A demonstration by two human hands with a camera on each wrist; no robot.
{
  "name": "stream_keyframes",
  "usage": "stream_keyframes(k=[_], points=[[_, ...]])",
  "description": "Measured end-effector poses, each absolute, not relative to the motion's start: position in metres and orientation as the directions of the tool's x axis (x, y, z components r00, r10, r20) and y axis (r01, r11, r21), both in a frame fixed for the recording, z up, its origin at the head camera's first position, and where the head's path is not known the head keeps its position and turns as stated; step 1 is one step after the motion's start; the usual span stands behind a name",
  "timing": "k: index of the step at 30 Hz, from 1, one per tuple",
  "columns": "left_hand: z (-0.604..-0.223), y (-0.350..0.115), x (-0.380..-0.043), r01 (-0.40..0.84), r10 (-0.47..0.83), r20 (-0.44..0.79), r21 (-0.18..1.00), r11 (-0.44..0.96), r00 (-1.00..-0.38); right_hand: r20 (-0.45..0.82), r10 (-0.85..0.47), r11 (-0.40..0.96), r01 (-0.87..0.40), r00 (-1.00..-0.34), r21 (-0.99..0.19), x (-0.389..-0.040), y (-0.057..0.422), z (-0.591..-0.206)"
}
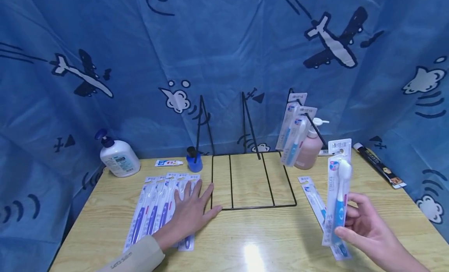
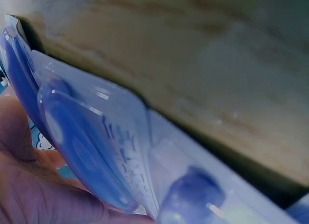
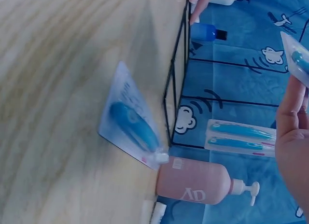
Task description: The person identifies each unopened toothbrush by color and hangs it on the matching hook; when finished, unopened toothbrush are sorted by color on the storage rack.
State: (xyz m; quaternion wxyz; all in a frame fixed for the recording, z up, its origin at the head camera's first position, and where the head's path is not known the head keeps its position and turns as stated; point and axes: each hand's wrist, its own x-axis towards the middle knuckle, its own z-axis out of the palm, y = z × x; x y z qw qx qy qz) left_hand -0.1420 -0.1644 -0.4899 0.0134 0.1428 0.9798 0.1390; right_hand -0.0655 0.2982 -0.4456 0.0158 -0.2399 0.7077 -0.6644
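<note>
A person's right hand (image 1: 368, 229), nearest on the right, pinches a packaged blue toothbrush (image 1: 338, 209) by the lower right edge: thumb across the front, other fingers curled behind. The pack is held upright, brush head up, above the bench (image 1: 273, 233). Partly hidden behind it, a second blue toothbrush pack (image 1: 313, 200) lies slanted on the wood.

To the left, the left hand (image 1: 191, 207) lies palm down with its fingers spread wide over the right end of a row of overlapping purple toothbrush packs (image 1: 151, 213). Its thumb and index finger reach the left side of a black wire rack (image 1: 252, 208); whether they touch the wire, I cannot tell.

Farther back, two blue toothbrush packs (image 1: 296, 139) hang from the rack's right arm, before a pink pump bottle (image 1: 308, 151). A small blue bottle (image 1: 194, 163), a toothpaste tube (image 1: 168, 163) and a white pump bottle (image 1: 121, 159) stand or lie at the back left; a long black box (image 1: 379, 165) lies at the back right. Behind hangs a blue airplane-print curtain (image 1: 224, 50).
</note>
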Motion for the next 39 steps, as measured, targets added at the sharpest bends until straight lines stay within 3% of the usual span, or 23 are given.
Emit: stream_keyframes(k=[8, 15, 25, 39], points=[[-0.490, -0.163, -0.142, 0.273, 0.281, 0.012, 0.279, 0.921, -0.960, 0.265, -0.351, 0.068, -0.306, -0.898, -0.950, -0.076, 0.286, -0.447], [-0.490, -0.164, -0.141, 0.271, 0.281, 0.004, 0.278, 0.922, -0.960, 0.345, -0.236, 0.036, -0.363, -0.909, -0.931, -0.098, 0.260, -0.448], [-0.494, -0.166, -0.143, 0.291, 0.292, 0.034, 0.266, 0.919, -0.956, 0.384, -0.132, 0.230, -0.405, -0.914, -0.885, -0.151, 0.234, -0.448], [-0.492, -0.164, -0.142, 0.284, 0.286, 0.030, 0.260, 0.923, -0.958, 0.413, -0.104, 0.189, -0.425, -0.905, -0.885, -0.211, 0.221, -0.445]])
